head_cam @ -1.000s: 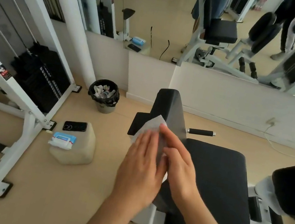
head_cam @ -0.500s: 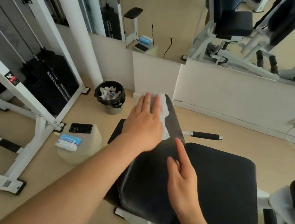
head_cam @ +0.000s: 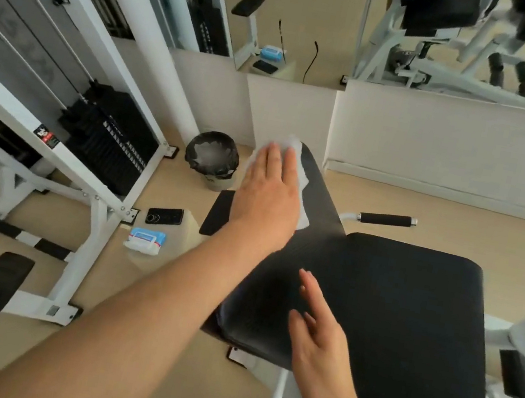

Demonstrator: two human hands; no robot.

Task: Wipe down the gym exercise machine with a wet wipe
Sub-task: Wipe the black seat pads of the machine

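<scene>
The wet wipe (head_cam: 295, 183) lies spread on the upper end of the black back pad (head_cam: 290, 273) of the exercise machine, pinned under my left hand (head_cam: 266, 196). My left fingers (head_cam: 269, 160) are flat and close together, pressing down on the wipe rather than gripping it; white edges of it show past my fingertips and along the right side of my palm. My right hand (head_cam: 316, 343) hovers low over the nearer part of the same pad, fingers loosely spread and holding nothing; I cannot tell whether it touches the surface. Just beside the pad to the right is the wide black seat cushion (head_cam: 410, 345), and a padded handle (head_cam: 386, 219) sticks out beyond it. On the floor to the left of the pad, a pale block (head_cam: 178, 237) carries a dark phone (head_cam: 164, 216) and a blue-and-white pack of wipes (head_cam: 145, 240). Farther out, near the wall, stands a bin (head_cam: 212, 159) lined with a black bag. To the far left a white frame (head_cam: 88, 232) holds a black weight stack (head_cam: 113, 146). A mirror (head_cam: 319, 17) runs along the wall above.
</scene>
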